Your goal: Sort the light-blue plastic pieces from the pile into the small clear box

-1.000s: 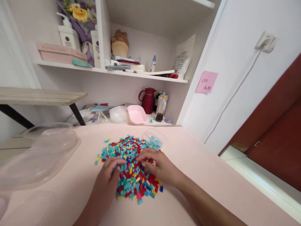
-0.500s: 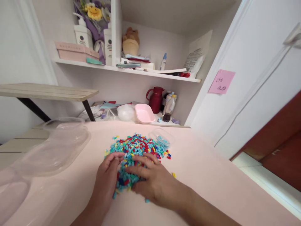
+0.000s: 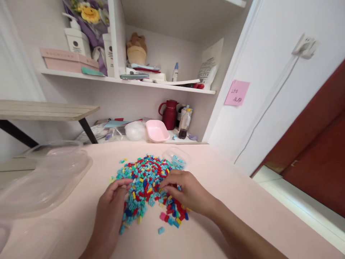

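A pile of small plastic building bricks point(image 3: 147, 172) in light blue, red, yellow, green and dark blue lies spread on the pink tabletop. At its left edge is my left hand point(image 3: 114, 196), thumb and fingers pressed together; whether a brick is between them I cannot make out. My right hand point(image 3: 185, 187) reaches into the right side of the pile with bent fingers, the tips pinched at the bricks. What they grip is hidden. Behind the right hand stands a small clear tub point(image 3: 176, 157) with light blue bricks in it. One loose light blue brick point(image 3: 161, 230) lies near the front.
Clear plastic containers point(image 3: 54, 172) stand at the left. Behind the table are a pink basin point(image 3: 157, 131), a dark red jug point(image 3: 169, 114) and a bottle with dark liquid point(image 3: 184, 124). A shelf point(image 3: 161, 86) runs above them.
My right hand has moved right across the pile, and its spread fingers have drawn together. Red and other bricks now show spread at the front right. The view has shifted slightly right.
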Demonstrator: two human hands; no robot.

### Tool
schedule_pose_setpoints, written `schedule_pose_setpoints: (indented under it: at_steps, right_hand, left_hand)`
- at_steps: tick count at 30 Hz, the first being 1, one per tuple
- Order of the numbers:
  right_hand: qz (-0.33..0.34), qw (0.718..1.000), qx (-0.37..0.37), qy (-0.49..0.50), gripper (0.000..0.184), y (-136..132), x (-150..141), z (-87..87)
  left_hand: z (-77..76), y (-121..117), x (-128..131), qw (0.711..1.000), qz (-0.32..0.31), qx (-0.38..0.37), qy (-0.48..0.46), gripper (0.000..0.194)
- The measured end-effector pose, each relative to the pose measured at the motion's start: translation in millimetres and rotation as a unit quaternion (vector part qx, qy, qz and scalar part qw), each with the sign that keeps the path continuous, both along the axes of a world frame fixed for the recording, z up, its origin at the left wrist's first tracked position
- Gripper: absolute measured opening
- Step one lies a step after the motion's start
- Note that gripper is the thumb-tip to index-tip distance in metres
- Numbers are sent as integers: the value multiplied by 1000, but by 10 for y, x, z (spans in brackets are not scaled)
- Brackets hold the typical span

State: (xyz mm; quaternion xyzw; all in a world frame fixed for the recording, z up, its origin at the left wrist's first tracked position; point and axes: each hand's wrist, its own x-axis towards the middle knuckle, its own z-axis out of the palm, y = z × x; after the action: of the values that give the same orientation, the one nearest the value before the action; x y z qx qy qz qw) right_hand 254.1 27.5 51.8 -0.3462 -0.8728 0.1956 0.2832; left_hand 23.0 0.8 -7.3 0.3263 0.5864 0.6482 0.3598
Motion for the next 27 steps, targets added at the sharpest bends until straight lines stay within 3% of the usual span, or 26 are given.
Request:
schedule_pose_setpoints:
  at_steps: [2,4,6,7,9,11,14,16,18,22,24,27]
  right_hand:
    - [76,984,-162,1,20,-86,5,29]
    - [184,933,-304,-53,26,-177,-4,29]
    - [272,887,-355,-116,27,-254,-40,4]
    - [293,879,-353,-130,28,-280,-69,-14]
    - [286,897,-317,-112,26,-302,-136,-51]
    - [233,935,-262,-57,25,-289,-197,-82]
    - [137,981,-135,-9,26,-263,-265,-105]
    - [102,994,-37,-20,26,-286,-315,-110]
    - [121,989,65,-60,23,-347,-385,-120]
    - [228,940,200,-156,25,-453,-509,-192]
    - [223,935,200,-189,34,-424,-504,-233]
    - [147,951,160,-221,45,-271,-393,-253]
  left_hand:
    - [4,1,8,1000,-13,-4,-24,20]
    - [19,-3,16,999,-4,10,-44,19]
    - [46,-10,23,998,14,27,-55,18]
    - [62,-13,27,998,19,32,-58,18]
    - [95,-19,33,996,27,40,-71,19]
    - [124,-22,37,995,35,46,-83,19]
    - [156,-27,36,992,53,53,-97,18]
    - [167,-31,28,991,69,57,-101,18]
    - [170,-33,10,989,85,60,-104,17]
    - [158,-27,-50,987,95,64,-117,17]
    - [147,-17,-77,986,91,66,-126,17]
    - [135,6,-93,986,79,60,-132,18]
